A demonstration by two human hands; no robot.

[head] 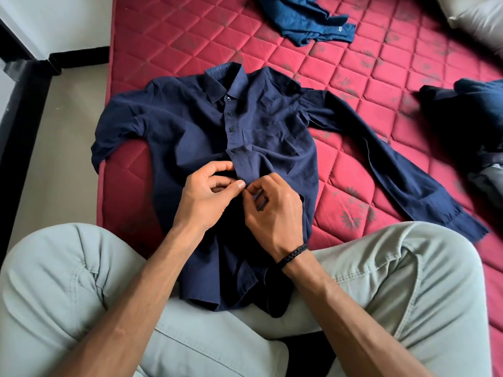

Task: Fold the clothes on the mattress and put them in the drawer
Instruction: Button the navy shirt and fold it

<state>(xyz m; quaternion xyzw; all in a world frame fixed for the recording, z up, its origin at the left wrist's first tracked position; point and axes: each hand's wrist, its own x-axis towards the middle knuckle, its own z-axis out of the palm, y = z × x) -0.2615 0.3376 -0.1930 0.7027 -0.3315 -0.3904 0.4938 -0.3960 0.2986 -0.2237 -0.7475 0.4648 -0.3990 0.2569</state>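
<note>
Currently buttoning, not yet folding. Navy shirt [261, 137] lies face up on the red mattress [381, 85], collar away from the person, hem draped over their lap between crossed legs in grey trousers [68, 281]. Both sleeves spread out: one bunched at the mattress edge, the other stretched long toward the right.

Left hand [206, 194] and right hand [275, 210] meet at the placket, just below the fourth fastened button. Both have fingers curled, thumb and forefinger pinching the shirt's front edges; fingertips of the two hands nearly touch. Button itself is hidden under the fingers, so cannot tell if it is through the hole. Black braided band [292, 255] on the right wrist.

Step, as I judge it: closing the front so the shirt folds flat. Lower placket near the lap looks open and rumpled, so likely more buttons to do.

Next move calls for: finishing the closure, then flattening the body, probably flipping it face down, and bringing the sleeves in.

Other clothes wait: a blue garment [307, 20] at the far edge, a dark pile [468, 118] at right. Drawer not in view. Task is early.
</note>
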